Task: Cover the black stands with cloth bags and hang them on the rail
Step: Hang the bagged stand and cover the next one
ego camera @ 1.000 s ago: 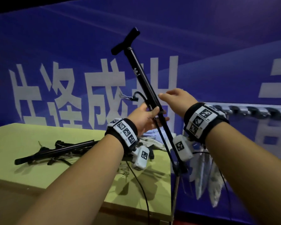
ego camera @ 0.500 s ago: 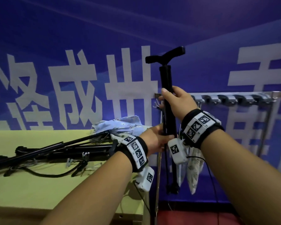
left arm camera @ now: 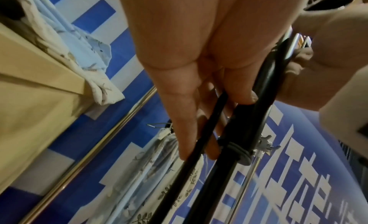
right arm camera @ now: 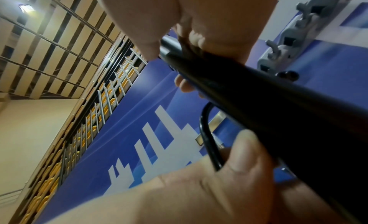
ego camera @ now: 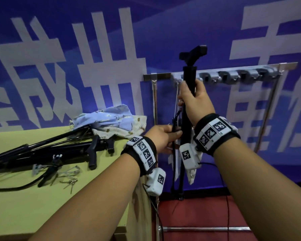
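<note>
A black stand (ego camera: 189, 80) with a T-shaped top stands upright in front of the rail (ego camera: 233, 73). My right hand (ego camera: 188, 94) grips its upper shaft (right arm camera: 249, 88). Lower down, my left hand (ego camera: 170, 136) holds the stand's thin black hose (left arm camera: 201, 133) against the main tube (left arm camera: 244, 128). Cloth bags (ego camera: 111, 120), pale blue and cream with prints, lie heaped at the table's far corner. More black stands (ego camera: 50, 150) lie on the table. A printed bag (left arm camera: 159, 172) hangs from the rail behind the held stand.
The yellow-green table (ego camera: 42, 206) is on the left, with small metal clips (ego camera: 69, 180) and a black cable (ego camera: 16, 187) on it. Grey clamps (ego camera: 231, 75) line the rail, which stands on chrome posts (ego camera: 155, 119). A blue banner wall is behind, red floor (ego camera: 198, 214) below.
The stand has gone from tilted over the table to upright, and has moved right to the rail. My right hand now grips its shaft higher up; my left hand holds lower.
</note>
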Demonstrator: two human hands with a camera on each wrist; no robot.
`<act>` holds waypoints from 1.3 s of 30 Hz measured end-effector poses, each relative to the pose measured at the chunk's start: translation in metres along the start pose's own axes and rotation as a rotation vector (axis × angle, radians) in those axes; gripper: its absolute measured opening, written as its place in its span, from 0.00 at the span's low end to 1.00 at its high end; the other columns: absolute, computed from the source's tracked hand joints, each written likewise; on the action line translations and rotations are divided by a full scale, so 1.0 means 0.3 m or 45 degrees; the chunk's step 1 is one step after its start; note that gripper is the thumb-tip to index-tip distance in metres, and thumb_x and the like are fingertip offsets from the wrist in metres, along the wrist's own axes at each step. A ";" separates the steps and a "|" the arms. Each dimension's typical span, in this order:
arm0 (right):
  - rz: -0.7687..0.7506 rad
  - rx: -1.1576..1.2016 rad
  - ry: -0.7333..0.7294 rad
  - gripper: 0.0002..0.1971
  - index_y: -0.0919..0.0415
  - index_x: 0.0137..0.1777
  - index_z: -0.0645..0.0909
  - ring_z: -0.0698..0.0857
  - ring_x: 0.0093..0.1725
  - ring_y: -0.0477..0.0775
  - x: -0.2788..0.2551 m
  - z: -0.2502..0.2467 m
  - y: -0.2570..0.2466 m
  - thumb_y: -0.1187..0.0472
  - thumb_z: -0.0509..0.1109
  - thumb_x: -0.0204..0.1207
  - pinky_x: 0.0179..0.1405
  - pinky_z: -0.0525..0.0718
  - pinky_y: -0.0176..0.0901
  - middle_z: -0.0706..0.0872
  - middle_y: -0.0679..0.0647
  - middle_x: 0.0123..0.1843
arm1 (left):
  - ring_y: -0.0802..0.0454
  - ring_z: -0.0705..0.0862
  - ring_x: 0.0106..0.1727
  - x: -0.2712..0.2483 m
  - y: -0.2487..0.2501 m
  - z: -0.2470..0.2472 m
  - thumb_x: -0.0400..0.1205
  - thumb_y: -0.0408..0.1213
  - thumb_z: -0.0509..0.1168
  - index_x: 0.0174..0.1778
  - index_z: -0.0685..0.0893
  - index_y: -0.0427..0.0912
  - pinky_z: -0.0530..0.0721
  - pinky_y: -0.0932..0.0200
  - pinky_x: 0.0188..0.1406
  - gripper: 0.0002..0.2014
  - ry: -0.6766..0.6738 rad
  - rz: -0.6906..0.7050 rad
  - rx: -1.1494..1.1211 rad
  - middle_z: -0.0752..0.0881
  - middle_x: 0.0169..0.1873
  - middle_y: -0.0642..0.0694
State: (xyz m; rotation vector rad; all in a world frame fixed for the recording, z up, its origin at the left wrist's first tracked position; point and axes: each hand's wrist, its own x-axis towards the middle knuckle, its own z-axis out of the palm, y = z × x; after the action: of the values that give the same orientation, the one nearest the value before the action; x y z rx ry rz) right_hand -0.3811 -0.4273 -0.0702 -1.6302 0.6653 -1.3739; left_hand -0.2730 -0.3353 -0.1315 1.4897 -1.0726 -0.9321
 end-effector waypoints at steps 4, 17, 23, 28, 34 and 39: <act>0.054 -0.014 0.059 0.17 0.35 0.67 0.77 0.91 0.38 0.49 0.016 -0.030 0.072 0.31 0.63 0.84 0.50 0.94 0.66 0.90 0.43 0.38 | 0.44 0.87 0.36 0.038 -0.037 0.045 0.85 0.43 0.74 0.48 0.93 0.50 0.86 0.24 0.59 0.04 0.051 -0.009 -0.075 0.92 0.39 0.46; 0.184 -0.185 0.042 0.17 0.43 0.76 0.76 0.87 0.48 0.38 -0.131 -0.033 0.318 0.42 0.65 0.91 0.38 0.77 0.23 0.90 0.42 0.54 | 0.39 0.90 0.45 0.082 -0.128 0.061 0.89 0.43 0.69 0.53 0.92 0.42 0.93 0.35 0.47 0.09 0.103 -0.031 -0.288 0.93 0.50 0.38; 0.259 -0.185 -0.006 0.12 0.35 0.71 0.74 0.85 0.47 0.26 -0.220 -0.001 0.399 0.41 0.65 0.91 0.41 0.76 0.24 0.87 0.31 0.51 | 0.36 0.93 0.47 0.102 -0.150 0.038 0.86 0.46 0.72 0.55 0.90 0.32 0.92 0.28 0.49 0.17 0.203 -0.008 -0.267 0.93 0.51 0.33; 0.274 -0.157 -0.038 0.08 0.37 0.67 0.77 0.89 0.42 0.28 -0.276 0.016 0.476 0.44 0.66 0.91 0.39 0.81 0.23 0.90 0.35 0.48 | 0.36 0.94 0.49 0.101 -0.158 0.028 0.88 0.43 0.70 0.58 0.91 0.36 0.92 0.41 0.38 0.13 0.219 -0.031 -0.352 0.93 0.56 0.33; 0.323 -0.081 -0.086 0.13 0.38 0.72 0.78 0.93 0.46 0.45 -0.313 0.042 0.569 0.42 0.67 0.90 0.55 0.89 0.50 0.93 0.43 0.54 | 0.40 0.95 0.51 0.107 -0.157 -0.002 0.90 0.44 0.66 0.56 0.92 0.45 0.93 0.36 0.40 0.11 0.271 -0.032 -0.371 0.95 0.49 0.48; 0.349 -0.138 -0.140 0.23 0.41 0.80 0.75 0.90 0.66 0.50 -0.340 0.068 0.580 0.38 0.67 0.88 0.70 0.87 0.57 0.91 0.45 0.68 | 0.42 0.94 0.53 0.105 -0.156 -0.012 0.90 0.45 0.67 0.54 0.92 0.49 0.93 0.32 0.44 0.09 0.320 -0.046 -0.350 0.95 0.44 0.56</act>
State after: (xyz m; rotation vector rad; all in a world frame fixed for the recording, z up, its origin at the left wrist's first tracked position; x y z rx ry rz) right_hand -0.3633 -0.4186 -0.2719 -1.6171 0.8750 -1.0595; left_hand -0.2531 -0.3609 -0.1777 1.3581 -0.7075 -0.8533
